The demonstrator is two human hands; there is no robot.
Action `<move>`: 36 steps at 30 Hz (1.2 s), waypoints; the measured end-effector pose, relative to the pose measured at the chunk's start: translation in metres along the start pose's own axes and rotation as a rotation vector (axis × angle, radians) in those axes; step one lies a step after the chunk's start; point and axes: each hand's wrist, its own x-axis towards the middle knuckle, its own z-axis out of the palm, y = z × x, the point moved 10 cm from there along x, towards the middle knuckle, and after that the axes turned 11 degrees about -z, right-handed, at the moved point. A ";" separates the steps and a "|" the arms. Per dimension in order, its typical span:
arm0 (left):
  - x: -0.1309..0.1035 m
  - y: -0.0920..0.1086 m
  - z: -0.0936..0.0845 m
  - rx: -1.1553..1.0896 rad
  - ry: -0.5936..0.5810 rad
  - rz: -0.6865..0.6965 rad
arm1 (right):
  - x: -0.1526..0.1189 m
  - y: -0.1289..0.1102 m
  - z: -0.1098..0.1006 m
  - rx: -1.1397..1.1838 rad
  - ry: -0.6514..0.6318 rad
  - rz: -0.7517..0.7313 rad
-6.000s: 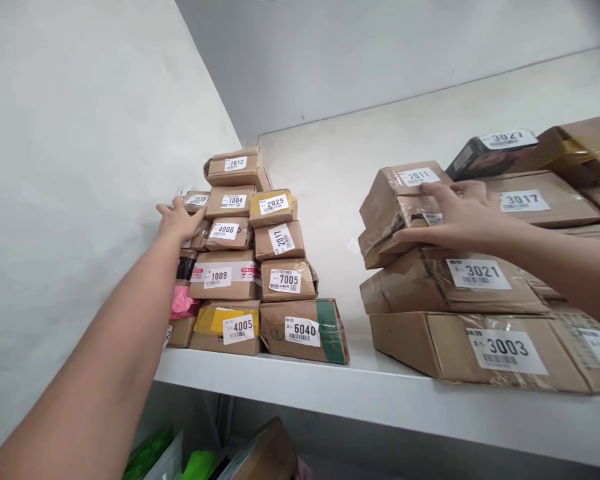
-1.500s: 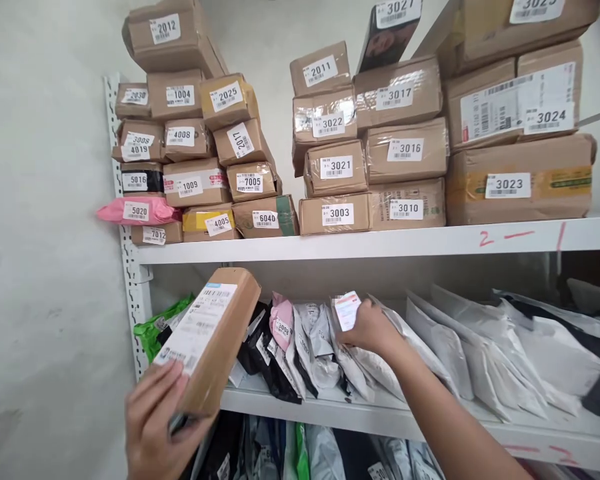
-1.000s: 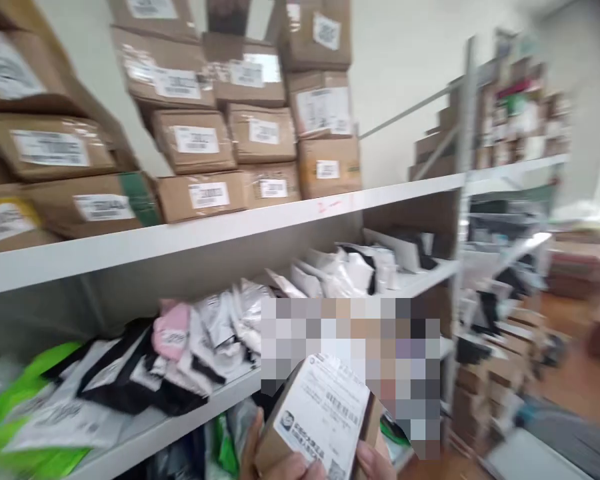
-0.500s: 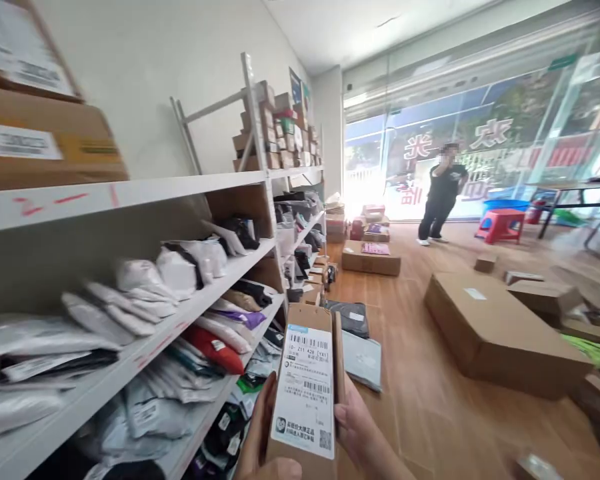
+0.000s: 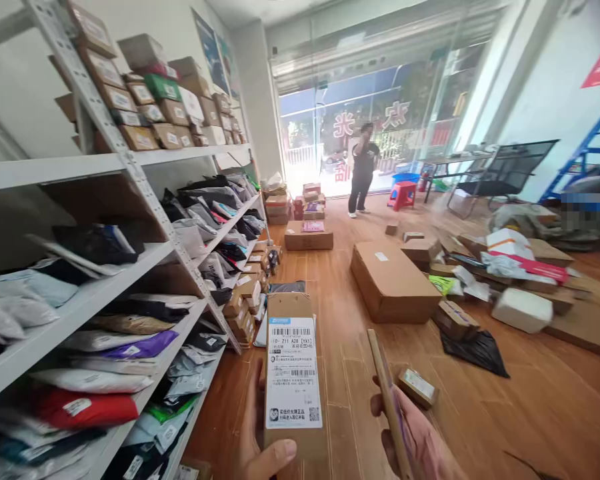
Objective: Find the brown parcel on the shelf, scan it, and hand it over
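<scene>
Holding labelled parcel (image 5: 293, 373) upright — left hand (image 5: 260, 447) grip; right hand (image 5: 420, 443) clasps thin device (image 5: 390, 407)

Parcel depot: shelved, labelled packages (image 5: 145, 110).

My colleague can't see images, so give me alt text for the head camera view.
The left hand holds up a long cardboard parcel, label facing the camera; the right hand holds a thin flat item edge-on. Parcel-filled shelves line the left, boxes litter the wooden floor.

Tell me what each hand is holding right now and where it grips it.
The left hand holds the long cardboard box by its lower end, thumb across the front. The right hand holds a thin flat item edge-on by its lower part.
</scene>
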 end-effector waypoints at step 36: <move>0.412 0.025 0.167 0.213 -0.269 -0.227 | 0.319 -0.059 -0.095 0.154 0.367 -0.054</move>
